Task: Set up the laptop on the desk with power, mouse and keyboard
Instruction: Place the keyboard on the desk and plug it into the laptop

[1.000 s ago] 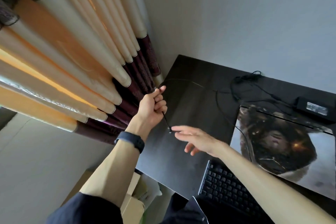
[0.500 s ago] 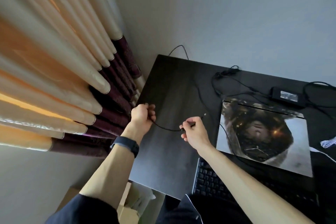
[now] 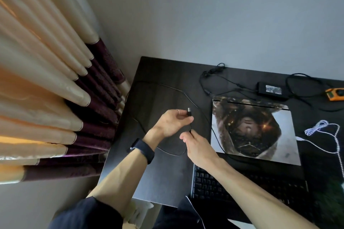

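A closed laptop point(image 3: 260, 128) with a picture on its lid lies on the dark desk point(image 3: 163, 178). In front of it lies a black keyboard point(image 3: 223, 186). My left hand point(image 3: 171, 122) pinches the USB plug point(image 3: 189, 112) of a thin black cable point(image 3: 167, 87) that loops over the desk's left part. Just below the plug, my right hand point(image 3: 197, 147) pinches the same cable. Behind the laptop sits a black power brick point(image 3: 270, 89) with its cords.
Beige and purple curtains point(image 3: 55, 80) hang at the left, close to the desk's edge. A white cable point(image 3: 323, 130) lies to the right of the laptop. An orange object point(image 3: 335, 94) is at the far right. A grey wall stands behind the desk.
My left hand has come right from the curtain side and now holds the cable's plug end. My right hand slid lower along the cable. The view has shifted right.
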A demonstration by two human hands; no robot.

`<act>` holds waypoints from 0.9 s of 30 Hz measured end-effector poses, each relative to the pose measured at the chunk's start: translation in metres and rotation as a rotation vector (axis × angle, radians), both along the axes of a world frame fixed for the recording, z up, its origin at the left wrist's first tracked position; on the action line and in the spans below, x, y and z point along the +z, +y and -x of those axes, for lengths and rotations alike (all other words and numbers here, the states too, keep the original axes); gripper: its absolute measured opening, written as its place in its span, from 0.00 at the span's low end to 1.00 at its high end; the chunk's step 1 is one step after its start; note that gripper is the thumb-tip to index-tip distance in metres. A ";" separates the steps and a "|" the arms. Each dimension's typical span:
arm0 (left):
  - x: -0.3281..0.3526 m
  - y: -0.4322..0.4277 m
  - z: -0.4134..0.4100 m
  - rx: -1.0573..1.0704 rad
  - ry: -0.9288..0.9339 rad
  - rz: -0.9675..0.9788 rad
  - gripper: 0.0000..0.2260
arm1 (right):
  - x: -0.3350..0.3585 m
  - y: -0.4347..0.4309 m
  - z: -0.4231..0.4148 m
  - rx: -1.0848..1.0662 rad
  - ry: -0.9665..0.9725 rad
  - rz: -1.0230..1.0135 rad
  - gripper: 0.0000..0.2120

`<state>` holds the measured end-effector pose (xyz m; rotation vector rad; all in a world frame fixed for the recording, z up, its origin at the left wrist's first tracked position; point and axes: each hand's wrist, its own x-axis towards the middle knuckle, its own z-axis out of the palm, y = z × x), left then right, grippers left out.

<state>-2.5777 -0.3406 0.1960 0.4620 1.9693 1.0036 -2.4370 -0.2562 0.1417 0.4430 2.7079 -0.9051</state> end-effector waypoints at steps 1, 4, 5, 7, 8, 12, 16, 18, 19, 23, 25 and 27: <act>0.000 0.001 -0.002 0.012 0.038 -0.020 0.16 | 0.000 0.000 0.000 0.008 0.003 -0.008 0.20; -0.001 0.000 -0.008 0.013 0.094 -0.113 0.11 | -0.001 0.004 0.001 0.003 0.026 -0.023 0.18; 0.000 -0.001 -0.011 0.018 0.079 -0.153 0.09 | -0.002 0.005 0.002 -0.006 0.047 -0.025 0.17; 0.005 -0.003 -0.017 0.046 0.087 -0.234 0.07 | -0.005 0.008 0.000 -0.021 0.093 -0.013 0.14; 0.007 -0.004 -0.018 0.065 0.127 -0.264 0.07 | -0.006 0.009 -0.001 -0.029 0.105 0.002 0.14; 0.015 -0.011 -0.014 0.102 0.345 -0.302 0.08 | -0.014 0.019 -0.009 -0.080 0.121 0.071 0.13; 0.018 -0.019 -0.010 0.133 0.421 -0.304 0.11 | -0.022 0.033 -0.016 -0.140 0.109 0.051 0.12; 0.015 -0.023 -0.007 0.121 0.464 -0.295 0.11 | -0.030 0.044 -0.021 -0.218 0.093 0.037 0.14; 0.011 -0.025 -0.004 0.100 0.494 -0.277 0.11 | -0.034 0.051 -0.025 -0.278 0.068 0.014 0.15; -0.019 -0.036 0.004 -0.050 0.696 -0.165 0.12 | -0.052 0.071 -0.038 -0.514 -0.197 -0.085 0.24; -0.034 -0.041 0.005 -0.120 0.743 -0.116 0.12 | -0.062 0.073 -0.041 -0.534 -0.323 -0.085 0.24; -0.046 -0.040 0.005 -0.142 0.709 -0.076 0.12 | -0.072 0.070 -0.041 -0.489 -0.337 -0.082 0.21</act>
